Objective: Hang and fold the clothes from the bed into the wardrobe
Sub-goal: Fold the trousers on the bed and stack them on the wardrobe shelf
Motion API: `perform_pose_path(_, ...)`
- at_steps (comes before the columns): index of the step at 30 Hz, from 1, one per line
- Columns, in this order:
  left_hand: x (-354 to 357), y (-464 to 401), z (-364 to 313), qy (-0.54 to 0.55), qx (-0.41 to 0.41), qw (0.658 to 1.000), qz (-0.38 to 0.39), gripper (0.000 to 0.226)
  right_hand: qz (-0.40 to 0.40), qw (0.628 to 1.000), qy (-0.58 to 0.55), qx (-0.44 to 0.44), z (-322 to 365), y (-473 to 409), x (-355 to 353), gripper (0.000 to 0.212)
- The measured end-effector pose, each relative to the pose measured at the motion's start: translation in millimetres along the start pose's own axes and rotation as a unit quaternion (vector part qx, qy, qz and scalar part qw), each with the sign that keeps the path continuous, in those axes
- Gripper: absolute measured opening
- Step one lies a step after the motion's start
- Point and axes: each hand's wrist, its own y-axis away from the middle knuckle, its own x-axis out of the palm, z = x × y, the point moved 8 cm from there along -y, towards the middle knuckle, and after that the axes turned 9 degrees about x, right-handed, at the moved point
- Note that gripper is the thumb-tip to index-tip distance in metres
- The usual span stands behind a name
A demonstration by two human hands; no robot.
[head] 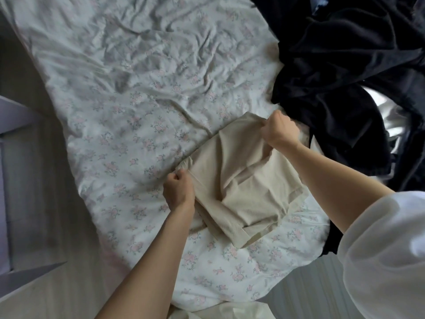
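We see the left hand (178, 192) and right hand (279, 131) fisted on a beige garment's (241, 180) edges, fingertips hidden in cloth, on the floral bedsheet (138, 88). Dark clothes (345, 77) run off-frame right.

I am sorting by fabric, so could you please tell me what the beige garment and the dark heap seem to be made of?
Beige folded garment: probably a matte ribbed cotton knit, given its fine ridges. Dark navy heap of clothes: likely velvet or velour, given the soft sheen on its folds.

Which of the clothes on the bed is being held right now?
The beige garment: left hand and right hand both grip its edges. The dark garment pile lies untouched beside it.
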Motion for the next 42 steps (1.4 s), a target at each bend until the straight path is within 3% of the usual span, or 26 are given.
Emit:
perform_pose_path(3,-3.1,-5.1,7.7,0.056,-0.029,0.998,-0.030,0.029,-0.058,0.998,0.021,-0.012,-3.4,-0.6,-7.6,0.021)
perform_pose_path(8,6.0,-18.4,25.7,0.101,-0.113,0.988,0.012,0.034,-0.028,1.000,0.009,-0.008,-8.0,-3.7,4.0,0.022)
perform_pose_path(11,-2.9,-38.0,20.1,0.039,-0.057,0.997,0.043,0.029,-0.007,0.999,-0.022,-0.047,2.6,-12.3,2.6,0.023)
perform_pose_path(13,-7.5,-51.9,2.7,-0.010,0.000,0.998,0.062,0.038,0.019,0.995,-0.062,-0.072,15.1,-21.5,5.1,0.027)
perform_pose_path(17,14.4,-61.1,-20.4,-0.127,0.032,0.975,0.177,0.041,0.070,0.990,-0.092,-0.083,38.7,-30.9,19.5,0.033)
perform_pose_path(19,19.6,-65.2,-20.8,-0.194,0.043,0.961,0.192,0.035,0.075,0.991,-0.084,-0.066,44.1,-34.5,27.0,0.034)
perform_pose_path(24,18.3,-73.3,-11.7,-0.220,0.037,0.960,0.169,0.016,0.049,0.997,-0.026,-0.051,51.7,-43.3,27.3,0.022)
perform_pose_path(27,23.1,-71.4,-3.0,-0.219,0.052,0.960,0.168,0.029,0.028,0.997,0.026,-0.068,55.2,-34.7,22.4,0.024)
perform_pose_path(31,15.7,-70.2,12.0,-0.233,-0.006,0.962,0.140,0.045,-0.026,0.997,0.043,-0.051,49.3,-29.6,10.6,0.033)
perform_pose_path(34,12.2,-73.4,14.4,-0.241,-0.026,0.962,0.123,0.048,-0.048,0.997,0.026,-0.046,48.3,-28.7,9.3,0.034)
perform_pose_path(37,15.0,-77.0,18.9,-0.170,-0.060,0.978,0.107,0.047,-0.037,0.998,-0.007,-0.048,47.2,-24.5,13.9,0.034)
perform_pose_path(42,-6.7,-58.8,8.1,-0.038,0.008,0.999,0.002,0.040,-0.057,0.977,-0.199,-0.042,4.2,-20.3,-16.8,0.024)
